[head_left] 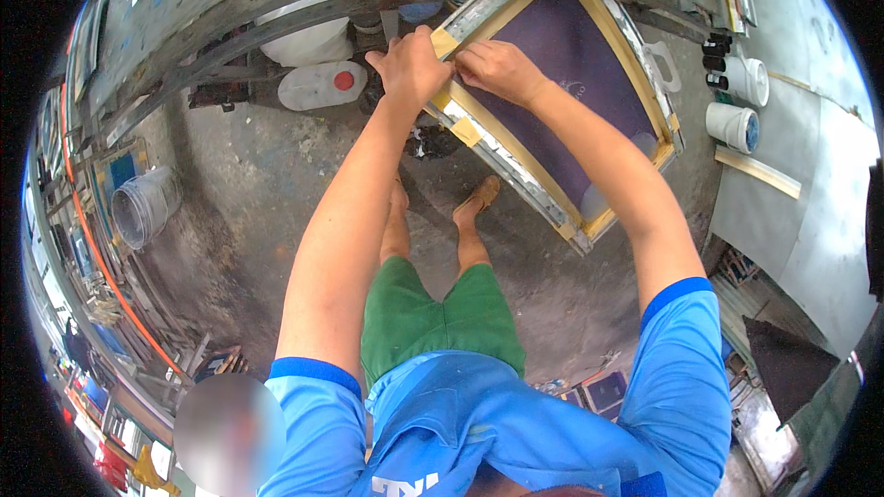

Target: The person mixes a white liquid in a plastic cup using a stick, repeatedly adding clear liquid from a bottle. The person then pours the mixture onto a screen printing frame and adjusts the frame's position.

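A screen-printing frame (516, 179) with dark purple mesh (575, 83) stands tilted ahead and to the right. Strips of tan masking tape (467, 132) run along its rails and stick out at some edges. Over the left rail curls my left hand (412, 69), its thumb side against the tape and its little finger sticking out. Just beside it, my right hand (502, 72) is closed in a pinch at the tape on the rail's inner edge. The pinched fingertips partly hide what lies between them. My right forearm crosses in front of the mesh.
A white jug (322, 86) with a red cap lies beyond my left arm. Clear buckets (145, 207) stand on the left. White pails (734, 127) are at the right wall. A wooden beam (276, 18) crosses overhead of the frame. Another person (228, 433) is at lower left.
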`<state>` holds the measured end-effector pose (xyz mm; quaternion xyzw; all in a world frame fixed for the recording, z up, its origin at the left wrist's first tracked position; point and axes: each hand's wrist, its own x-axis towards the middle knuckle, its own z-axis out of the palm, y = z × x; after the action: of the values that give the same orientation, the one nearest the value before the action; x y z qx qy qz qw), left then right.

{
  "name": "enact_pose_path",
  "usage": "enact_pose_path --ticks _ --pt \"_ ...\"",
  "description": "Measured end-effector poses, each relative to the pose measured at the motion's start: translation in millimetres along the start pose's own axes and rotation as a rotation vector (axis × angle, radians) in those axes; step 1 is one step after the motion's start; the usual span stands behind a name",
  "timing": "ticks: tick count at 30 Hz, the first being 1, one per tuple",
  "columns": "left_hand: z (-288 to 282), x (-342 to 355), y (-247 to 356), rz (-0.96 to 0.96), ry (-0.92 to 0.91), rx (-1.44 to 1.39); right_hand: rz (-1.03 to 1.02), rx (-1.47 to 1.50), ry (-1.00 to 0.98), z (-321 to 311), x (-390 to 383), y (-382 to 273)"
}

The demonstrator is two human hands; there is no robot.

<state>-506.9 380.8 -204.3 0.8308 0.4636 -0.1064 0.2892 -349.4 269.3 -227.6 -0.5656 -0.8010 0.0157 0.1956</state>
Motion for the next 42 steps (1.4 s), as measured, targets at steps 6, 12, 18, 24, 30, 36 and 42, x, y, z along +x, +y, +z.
enact_pose_path --ticks 6,12,18,24,30,36,42 --pt "-1.9 -6.0 -1.9 0.025 0.081 -0.053 0.485 0.180 0.144 12.9 -8.4 -34.7" --pt "-2.8 -3.8 -1.6 0.024 0.053 -0.058 0.370 0.179 0.112 -9.6 -15.9 -34.4" --pt "-0.8 -2.3 -1.8 0.025 0.044 -0.042 0.318 0.097 0.057 -5.9 -6.8 -33.2" --pt "-1.5 -2.6 -1.8 0.023 0.051 -0.056 0.539 0.172 0.111 11.0 -4.4 -39.1" --pt "2.5 -1.2 -4.6 0.032 0.036 -0.015 0.936 0.197 0.427 23.6 -1.3 -53.8" --pt "-0.4 -5.1 -2.3 0.037 0.065 -0.077 0.988 0.160 0.512 20.6 -1.5 -45.0" --pt "1.5 -2.9 -5.1 0.042 0.054 -0.027 0.987 0.147 0.587 13.3 -2.9 -19.0"
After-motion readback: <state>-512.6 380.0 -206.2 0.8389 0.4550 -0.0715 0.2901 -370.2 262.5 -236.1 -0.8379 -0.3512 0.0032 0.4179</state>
